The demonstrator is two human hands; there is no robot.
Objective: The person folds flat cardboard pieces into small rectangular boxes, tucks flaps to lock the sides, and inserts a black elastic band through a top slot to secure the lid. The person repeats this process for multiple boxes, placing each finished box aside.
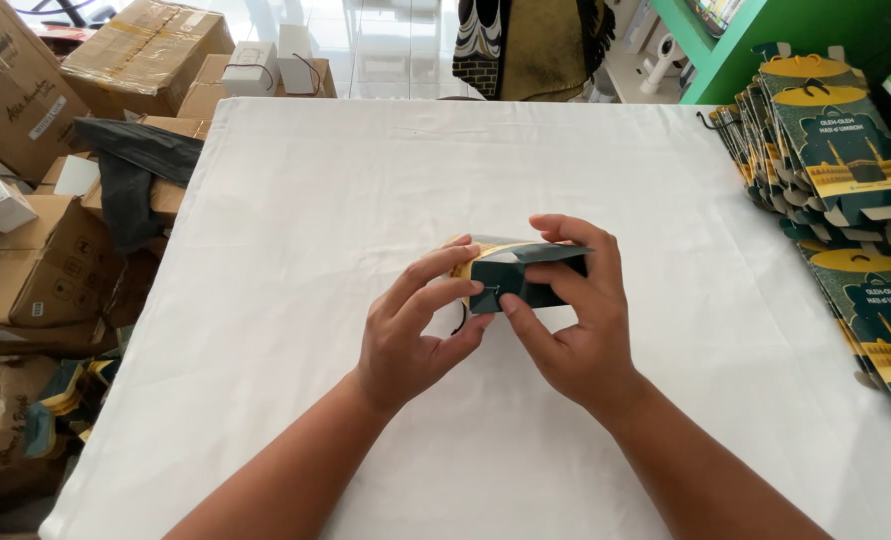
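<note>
Pinching a dark green carton in each grip, left hand and right hand hold it lengthwise left-to-right.

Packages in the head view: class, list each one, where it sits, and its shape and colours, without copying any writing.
Small carton: held by left hand and right hand over the white table; dark green with gold.
Flat carton blanks: stacked at the table's right edge; green, gold arches.
Cardboard boxes: piled left of the table; brown.
Small white boxes: upper left; cube-like.
</note>
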